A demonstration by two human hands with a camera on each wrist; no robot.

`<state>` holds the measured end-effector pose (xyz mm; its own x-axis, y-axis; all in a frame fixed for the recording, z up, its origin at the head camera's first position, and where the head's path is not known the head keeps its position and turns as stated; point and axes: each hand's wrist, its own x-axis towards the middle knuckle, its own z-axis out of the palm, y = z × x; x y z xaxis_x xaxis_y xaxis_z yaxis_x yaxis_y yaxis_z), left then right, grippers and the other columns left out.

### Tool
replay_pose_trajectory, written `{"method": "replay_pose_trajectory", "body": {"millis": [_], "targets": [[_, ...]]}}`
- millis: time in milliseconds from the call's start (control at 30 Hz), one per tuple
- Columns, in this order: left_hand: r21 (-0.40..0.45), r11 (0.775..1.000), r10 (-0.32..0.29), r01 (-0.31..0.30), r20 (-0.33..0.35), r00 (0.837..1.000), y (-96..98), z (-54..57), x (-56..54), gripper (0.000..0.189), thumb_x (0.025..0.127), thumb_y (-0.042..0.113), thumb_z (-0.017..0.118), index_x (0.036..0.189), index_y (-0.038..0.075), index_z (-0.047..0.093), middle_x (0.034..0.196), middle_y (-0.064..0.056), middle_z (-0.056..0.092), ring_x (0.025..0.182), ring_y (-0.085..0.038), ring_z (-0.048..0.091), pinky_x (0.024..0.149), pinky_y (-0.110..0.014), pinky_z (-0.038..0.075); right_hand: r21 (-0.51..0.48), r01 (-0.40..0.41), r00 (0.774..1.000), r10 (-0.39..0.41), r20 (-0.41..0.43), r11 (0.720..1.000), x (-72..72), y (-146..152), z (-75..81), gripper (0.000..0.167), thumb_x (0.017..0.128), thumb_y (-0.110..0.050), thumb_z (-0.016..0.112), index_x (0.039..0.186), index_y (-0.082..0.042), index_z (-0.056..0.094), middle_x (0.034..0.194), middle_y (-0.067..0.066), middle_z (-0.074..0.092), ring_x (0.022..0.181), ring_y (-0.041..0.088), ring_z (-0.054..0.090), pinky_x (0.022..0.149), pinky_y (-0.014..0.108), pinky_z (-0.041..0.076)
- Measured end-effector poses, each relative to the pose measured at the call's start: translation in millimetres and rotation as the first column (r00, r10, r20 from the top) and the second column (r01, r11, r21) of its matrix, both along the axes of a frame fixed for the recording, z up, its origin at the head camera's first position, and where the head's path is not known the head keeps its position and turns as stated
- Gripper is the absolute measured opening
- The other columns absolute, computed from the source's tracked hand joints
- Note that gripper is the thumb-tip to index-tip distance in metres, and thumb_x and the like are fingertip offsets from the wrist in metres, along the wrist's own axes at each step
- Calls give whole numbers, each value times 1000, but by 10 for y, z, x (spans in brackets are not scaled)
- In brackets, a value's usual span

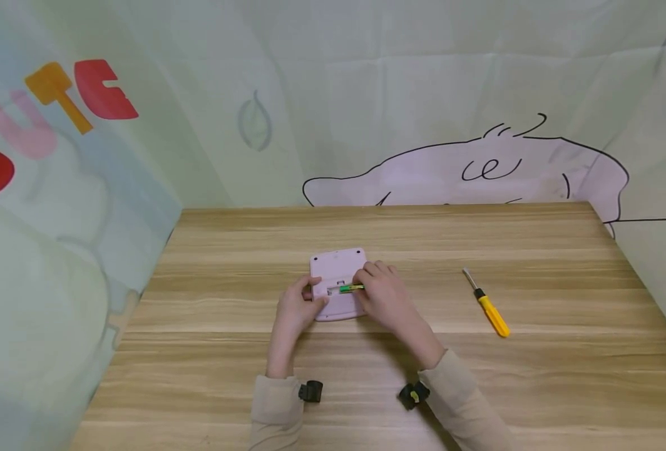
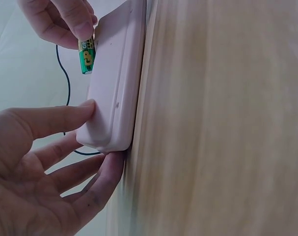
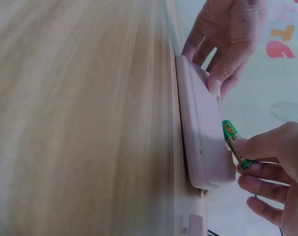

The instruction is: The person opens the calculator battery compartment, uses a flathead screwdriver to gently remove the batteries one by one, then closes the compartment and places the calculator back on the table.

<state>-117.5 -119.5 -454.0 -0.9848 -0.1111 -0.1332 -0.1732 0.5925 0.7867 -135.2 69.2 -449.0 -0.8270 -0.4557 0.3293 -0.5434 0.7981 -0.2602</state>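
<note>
A pink flat device (image 1: 338, 283) lies face down in the middle of the wooden table (image 1: 367, 388). My right hand (image 1: 382, 294) pinches a small green battery (image 1: 351, 288) over the open slot in the device's back. The battery (image 2: 87, 55) shows tilted above the pink case (image 2: 114, 83) in the left wrist view, and the battery (image 3: 234, 142) also shows held against the case (image 3: 200, 132) in the right wrist view. My left hand (image 1: 298, 307) steadies the device's left edge, thumb (image 2: 55, 118) on top and fingers at the near edge.
A screwdriver with a yellow handle (image 1: 487, 305) lies on the table to the right of the hands. Printed cloth walls (image 1: 57, 188) close in the table at the left, back and right.
</note>
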Motion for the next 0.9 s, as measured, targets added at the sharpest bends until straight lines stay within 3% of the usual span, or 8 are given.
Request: {"method": "replay_pose_trajectory", "body": {"millis": [233, 633, 900], "targets": [[-11, 1000, 1, -1, 12, 1000, 9, 1, -2, 41, 79, 9, 73, 119, 7, 64, 110, -18, 66, 97, -27, 61, 80, -37, 53, -33, 19, 999, -18, 28, 999, 14, 56, -8, 14, 80, -12, 74, 92, -11, 68, 91, 1, 65, 87, 19, 55, 81, 36, 45], [-16, 1000, 7, -7, 12, 1000, 12, -3, 1, 40, 79, 8, 73, 118, 7, 65, 108, -18, 67, 95, -26, 62, 79, -36, 52, -57, 61, 998, -62, -8, 997, 12, 209, -52, 16, 79, -9, 74, 95, -9, 68, 93, 4, 66, 90, 22, 59, 82, 38, 48], [-6, 1000, 7, -7, 15, 1000, 5, 3, 0, 40, 79, 10, 73, 118, 6, 65, 110, -19, 68, 96, -27, 65, 78, -37, 53, -145, 91, 996, -90, 15, 985, -12, 376, -84, 13, 80, -8, 74, 91, -7, 67, 87, 5, 66, 83, 23, 57, 78, 39, 48]]}}
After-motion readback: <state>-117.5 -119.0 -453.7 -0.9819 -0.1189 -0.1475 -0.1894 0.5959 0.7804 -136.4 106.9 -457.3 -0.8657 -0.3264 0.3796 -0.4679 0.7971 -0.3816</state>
